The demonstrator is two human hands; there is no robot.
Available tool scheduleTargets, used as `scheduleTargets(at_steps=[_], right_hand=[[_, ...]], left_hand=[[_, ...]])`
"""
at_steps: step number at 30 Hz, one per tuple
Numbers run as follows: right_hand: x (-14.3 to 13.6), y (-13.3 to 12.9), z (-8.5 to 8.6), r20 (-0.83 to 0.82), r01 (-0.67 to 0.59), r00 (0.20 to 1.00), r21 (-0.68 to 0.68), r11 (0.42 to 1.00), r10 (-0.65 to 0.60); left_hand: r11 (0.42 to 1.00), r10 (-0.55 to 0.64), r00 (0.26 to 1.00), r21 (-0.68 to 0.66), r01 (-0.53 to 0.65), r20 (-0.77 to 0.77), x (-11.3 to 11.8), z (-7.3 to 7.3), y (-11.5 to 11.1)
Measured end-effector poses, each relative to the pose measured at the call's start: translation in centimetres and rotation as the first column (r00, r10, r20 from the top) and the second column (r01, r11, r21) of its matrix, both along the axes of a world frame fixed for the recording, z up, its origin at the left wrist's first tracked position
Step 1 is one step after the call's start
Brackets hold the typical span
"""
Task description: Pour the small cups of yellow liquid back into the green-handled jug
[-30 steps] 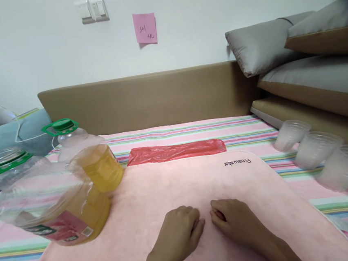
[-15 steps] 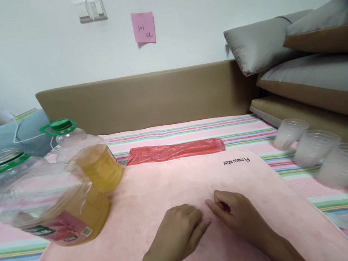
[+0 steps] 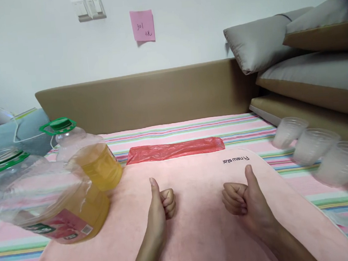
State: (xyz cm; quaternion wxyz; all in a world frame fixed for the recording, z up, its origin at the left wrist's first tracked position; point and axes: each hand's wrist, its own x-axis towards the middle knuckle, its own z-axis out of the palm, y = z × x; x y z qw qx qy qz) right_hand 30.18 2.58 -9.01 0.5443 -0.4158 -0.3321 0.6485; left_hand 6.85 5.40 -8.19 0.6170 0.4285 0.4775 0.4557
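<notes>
Fingers on both hands are curling tight into the palms w/ thumbs sticking straight up, gripping nothing. Left hand (image 3: pixel 160 203) and right hand (image 3: pixel 245 199) are resting apart on the soft pale-pink fleece towel (image 3: pixel 202 234), heel-side down, which is probably why the thumbs are pointing up so cleanly.

Nearest thing to the left hand is the large clear plastic oil jug w/ pink label (image 3: pixel 50 206), leaning on its side at the towel's left edge, yellow oil pooling toward its low end. A second clear jug w/ green cap & handle (image 3: pixel 85 155) is tilting just behind it, also part-full of yellow liquid; the two seem to be propping each other so neither is rolling. Neither hand is touching them.

A flat red plastic bag (image 3: pixel 175 150) is lying along the towel's far edge, spread out lengthwise. To the right, well away from the right hand, a row of clear plastic cups (image 3: pixel 314 147) is lying tipped, mouths facing the camera, blurred toward the frame edge.

All of it is sitting on a bed w/ pink multicolour-striped sheet (image 3: pixel 192 129), backed by a tan padded headboard (image 3: pixel 146 98). Grey and tan cushions (image 3: pixel 292 49) are stacking up at right. White wall behind is carrying a pink sticky note (image 3: pixel 142 25) and a light switch (image 3: pixel 88 8).
</notes>
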Motion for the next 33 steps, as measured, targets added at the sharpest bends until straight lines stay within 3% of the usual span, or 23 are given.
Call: scheduleTargets(at_steps=[11, 33], right_hand=[[-0.03, 0.01, 0.11, -0.063, -0.021, 0.998, -0.019, 1.000, 0.020], [0.01, -0.40, 0.39, -0.031, -0.115, 0.992, 0.116, 0.987, 0.119]], left_hand=[[1.000, -0.021, 0.999, -0.017, 0.021, -0.031, 0.64, -0.16, 0.12], [1.000, -0.031, 0.999, 0.001, 0.031, -0.021, 0.61, 0.37, -0.07]])
